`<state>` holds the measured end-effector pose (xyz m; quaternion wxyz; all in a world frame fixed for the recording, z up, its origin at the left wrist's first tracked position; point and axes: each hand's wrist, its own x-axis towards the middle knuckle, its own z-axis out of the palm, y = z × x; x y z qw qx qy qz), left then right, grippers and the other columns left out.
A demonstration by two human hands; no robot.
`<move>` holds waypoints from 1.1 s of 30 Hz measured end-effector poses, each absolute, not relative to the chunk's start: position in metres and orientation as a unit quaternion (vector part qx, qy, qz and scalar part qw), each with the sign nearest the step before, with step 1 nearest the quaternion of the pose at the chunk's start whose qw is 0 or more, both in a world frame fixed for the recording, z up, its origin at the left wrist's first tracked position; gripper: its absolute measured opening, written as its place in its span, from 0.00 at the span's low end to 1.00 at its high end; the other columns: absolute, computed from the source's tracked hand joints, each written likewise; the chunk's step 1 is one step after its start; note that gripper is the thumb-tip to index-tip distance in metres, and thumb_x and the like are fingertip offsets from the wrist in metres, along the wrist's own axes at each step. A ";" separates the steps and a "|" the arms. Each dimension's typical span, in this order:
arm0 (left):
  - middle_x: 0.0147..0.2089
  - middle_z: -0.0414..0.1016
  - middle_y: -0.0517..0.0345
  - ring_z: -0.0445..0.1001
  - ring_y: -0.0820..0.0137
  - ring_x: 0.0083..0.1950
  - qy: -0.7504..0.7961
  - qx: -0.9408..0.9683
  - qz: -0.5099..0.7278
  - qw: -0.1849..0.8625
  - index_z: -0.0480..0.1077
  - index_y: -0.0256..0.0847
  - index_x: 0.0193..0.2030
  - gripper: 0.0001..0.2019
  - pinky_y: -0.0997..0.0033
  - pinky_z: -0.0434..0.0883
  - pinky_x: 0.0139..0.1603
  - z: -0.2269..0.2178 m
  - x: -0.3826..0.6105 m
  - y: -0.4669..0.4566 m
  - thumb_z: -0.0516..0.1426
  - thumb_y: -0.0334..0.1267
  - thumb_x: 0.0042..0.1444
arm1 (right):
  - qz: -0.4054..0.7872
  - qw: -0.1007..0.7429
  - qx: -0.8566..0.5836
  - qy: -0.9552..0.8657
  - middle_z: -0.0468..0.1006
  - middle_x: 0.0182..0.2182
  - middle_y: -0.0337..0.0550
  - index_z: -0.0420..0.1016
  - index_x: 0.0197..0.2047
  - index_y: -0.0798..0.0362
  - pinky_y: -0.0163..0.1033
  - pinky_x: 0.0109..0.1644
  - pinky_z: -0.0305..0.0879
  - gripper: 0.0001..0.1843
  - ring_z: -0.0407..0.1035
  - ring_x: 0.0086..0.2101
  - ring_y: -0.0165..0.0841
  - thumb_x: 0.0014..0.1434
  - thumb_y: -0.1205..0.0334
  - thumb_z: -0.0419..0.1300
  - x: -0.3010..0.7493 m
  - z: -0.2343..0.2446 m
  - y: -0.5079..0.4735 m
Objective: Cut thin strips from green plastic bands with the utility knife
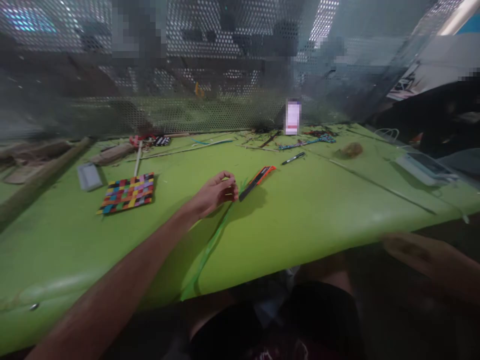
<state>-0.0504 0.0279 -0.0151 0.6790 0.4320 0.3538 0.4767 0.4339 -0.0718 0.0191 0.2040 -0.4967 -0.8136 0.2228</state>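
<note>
My left hand (219, 192) is over the middle of the green table, its thumb and fingers closed in a pinch on the end of a long green strip (205, 257). From there the strip runs down to the table's front edge. Just right of my fingertips lies an orange and black utility knife (258, 182), not held. My right hand (414, 252) is off the front edge at the right, smeared by motion and in shade, so its fingers cannot be made out.
A colourful woven square (129, 193) and a pale box (89, 177) lie at the left, near a wooden pole (45, 177). Behind are a pen (293, 158), a lit phone (292, 118) and scraps along a perforated metal screen (210, 65). At right lies a white device (425, 167).
</note>
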 end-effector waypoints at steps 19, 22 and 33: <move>0.33 0.75 0.58 0.75 0.73 0.33 0.280 0.464 0.456 0.706 0.74 0.34 0.34 0.15 0.71 0.72 0.41 -0.013 -0.042 0.021 0.72 0.40 0.49 | 0.398 0.341 -0.337 -0.782 0.78 0.32 0.40 0.73 0.37 0.54 0.36 0.40 0.70 0.02 0.72 0.33 0.28 0.62 0.65 0.61 0.153 0.006 0.025; 0.34 0.75 0.58 0.75 0.74 0.34 0.282 0.463 0.449 0.710 0.73 0.35 0.35 0.14 0.71 0.72 0.41 -0.013 -0.041 0.020 0.71 0.40 0.50 | 0.349 0.325 -0.359 -0.802 0.77 0.34 0.42 0.72 0.35 0.54 0.35 0.38 0.69 0.02 0.71 0.35 0.30 0.62 0.66 0.60 0.153 0.002 0.029; 0.62 0.67 0.47 0.74 0.60 0.54 0.374 0.533 0.426 0.629 0.69 0.43 0.55 0.18 0.62 0.79 0.42 -0.007 -0.046 0.017 0.63 0.43 0.59 | 0.369 0.276 -0.454 -0.763 0.76 0.30 0.40 0.73 0.35 0.55 0.34 0.32 0.69 0.04 0.70 0.28 0.27 0.57 0.64 0.64 0.243 0.027 0.069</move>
